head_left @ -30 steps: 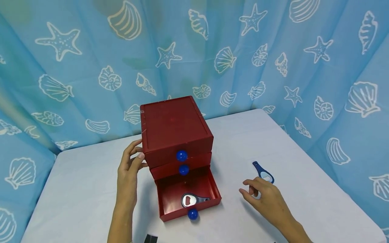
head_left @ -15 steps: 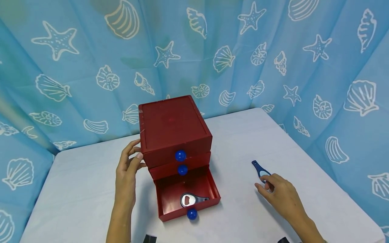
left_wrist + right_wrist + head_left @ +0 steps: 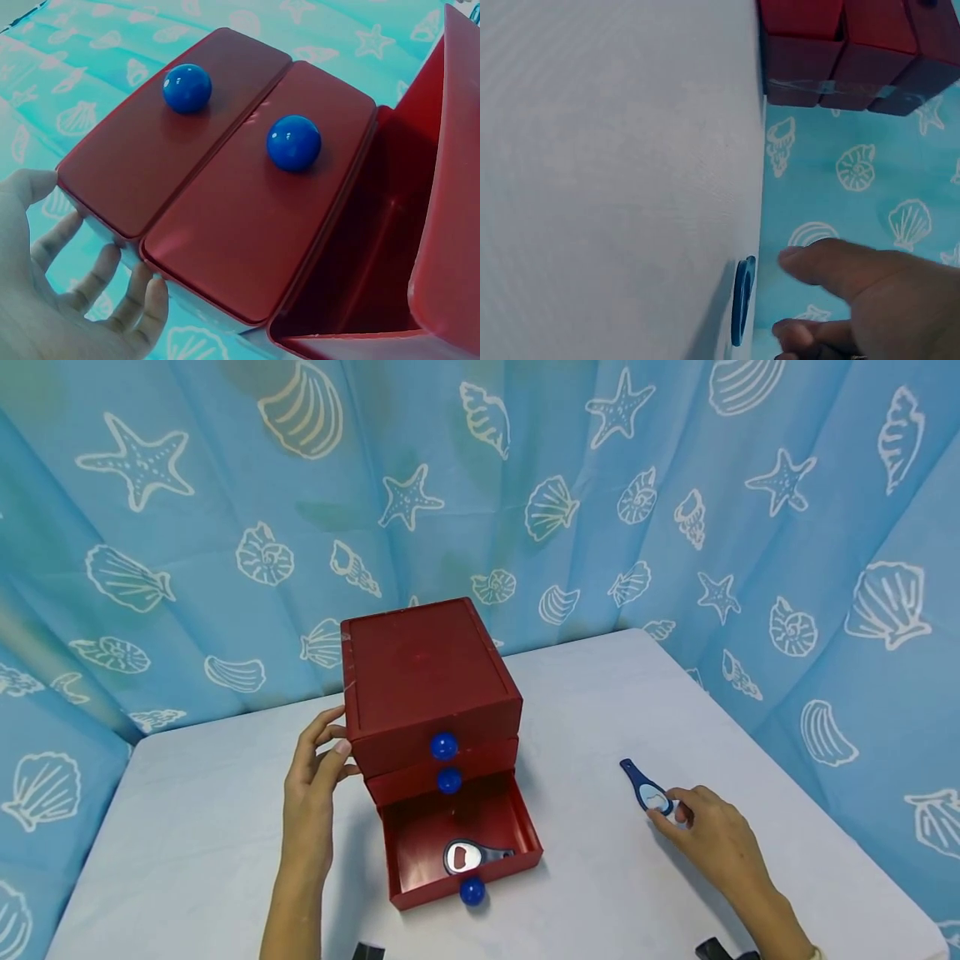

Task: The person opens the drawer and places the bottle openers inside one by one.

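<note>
A red chest of drawers (image 3: pixel 431 668) with blue ball knobs stands on the table, its lowest drawer (image 3: pixel 420 847) pulled out. My left hand (image 3: pixel 311 772) rests its fingertips against the chest's left side. In the open drawer lies a dark bottle opener (image 3: pixel 462 857) with a silver round head. A blue bottle opener (image 3: pixel 636 777) lies on the table to the chest's right. My right hand (image 3: pixel 712 839) is at its round end, thumb and index finger parted. In the right wrist view a small gap shows between the fingers and the blue bottle opener (image 3: pixel 742 300).
The white-covered table (image 3: pixel 202 827) reaches back to a blue curtain (image 3: pixel 420 460) printed with shells and starfish. Black objects (image 3: pixel 367 952), partly cut off, show at the bottom edge of the head view.
My right hand has moved right, to the round end of the blue bottle opener. My left hand stays at the chest's side. The drawer and both openers keep their places.
</note>
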A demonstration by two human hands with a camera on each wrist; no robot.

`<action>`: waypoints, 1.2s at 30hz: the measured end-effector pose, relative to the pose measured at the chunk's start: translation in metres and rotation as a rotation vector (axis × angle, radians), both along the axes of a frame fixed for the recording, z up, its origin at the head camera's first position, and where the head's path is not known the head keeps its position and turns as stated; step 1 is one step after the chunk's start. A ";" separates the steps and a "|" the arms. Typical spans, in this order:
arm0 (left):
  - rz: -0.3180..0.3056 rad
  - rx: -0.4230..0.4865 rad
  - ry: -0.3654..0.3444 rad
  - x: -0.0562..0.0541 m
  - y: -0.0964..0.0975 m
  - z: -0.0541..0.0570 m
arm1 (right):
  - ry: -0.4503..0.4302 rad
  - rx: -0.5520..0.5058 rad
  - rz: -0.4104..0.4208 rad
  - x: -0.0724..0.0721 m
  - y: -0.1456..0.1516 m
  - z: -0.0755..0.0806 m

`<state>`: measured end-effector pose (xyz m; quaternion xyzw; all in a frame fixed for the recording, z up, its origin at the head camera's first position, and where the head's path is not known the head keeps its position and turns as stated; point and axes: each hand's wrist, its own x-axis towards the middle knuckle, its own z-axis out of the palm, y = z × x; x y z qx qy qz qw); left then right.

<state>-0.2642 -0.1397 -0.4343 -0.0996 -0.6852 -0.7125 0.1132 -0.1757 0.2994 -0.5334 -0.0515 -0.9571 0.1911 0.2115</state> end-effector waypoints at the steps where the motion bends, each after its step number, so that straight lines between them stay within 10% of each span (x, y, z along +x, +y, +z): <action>1: 0.000 -0.001 -0.001 0.000 0.000 0.000 | -0.024 -0.004 -0.009 0.000 0.001 -0.001; 14: 0.003 0.008 0.006 0.001 -0.001 0.004 | -0.142 -0.015 -0.066 -0.010 0.007 -0.007; 36: -0.001 0.011 -0.004 0.002 0.001 0.002 | 0.049 -0.086 -0.063 -0.009 0.004 -0.013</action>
